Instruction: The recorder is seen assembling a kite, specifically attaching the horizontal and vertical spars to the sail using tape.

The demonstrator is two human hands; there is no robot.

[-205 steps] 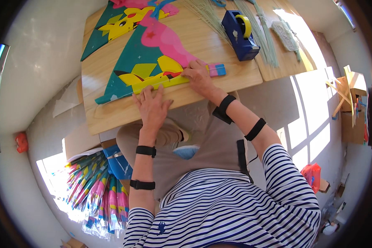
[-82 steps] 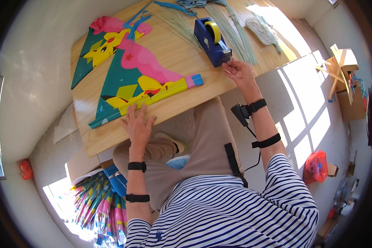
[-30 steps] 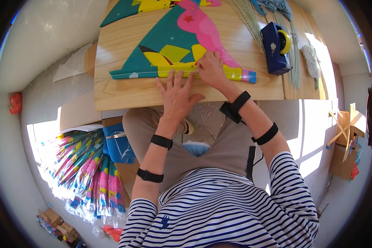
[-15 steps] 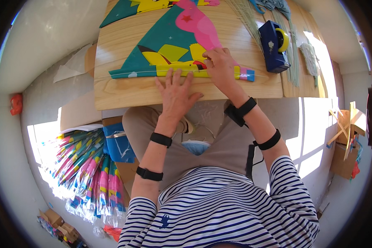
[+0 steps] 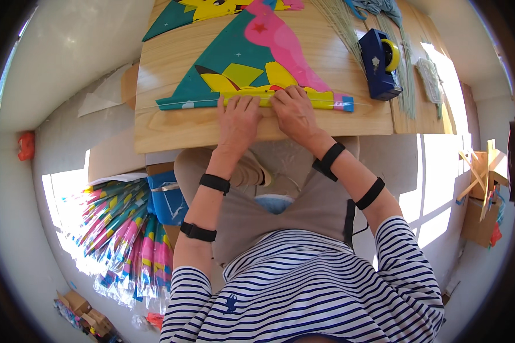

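A triangular printed kite sheet (image 5: 229, 57) in green, yellow and pink lies on the wooden table, its near edge folded or rolled into a narrow band. A thin pale rod (image 5: 203, 103) runs along that band and sticks out past both ends. My left hand (image 5: 237, 124) and my right hand (image 5: 296, 116) sit side by side at the middle of the band. Both have their fingers curled over it, and the thumbs are mostly hidden beneath the palms.
Another printed kite sheet (image 5: 174, 20) lies at the far left of the table (image 5: 183, 128). Right of the kite stand a blue tape dispenser (image 5: 377, 66) and several thin rods (image 5: 407, 68). Packed kites (image 5: 126, 228) in clear sleeves are heaped on my left, beside a blue container (image 5: 167, 200).
My right hand has come down from a pinch above the sheet onto the band. My left hand, spread flat before, now has its fingers curled over the band. The hands are closer together.
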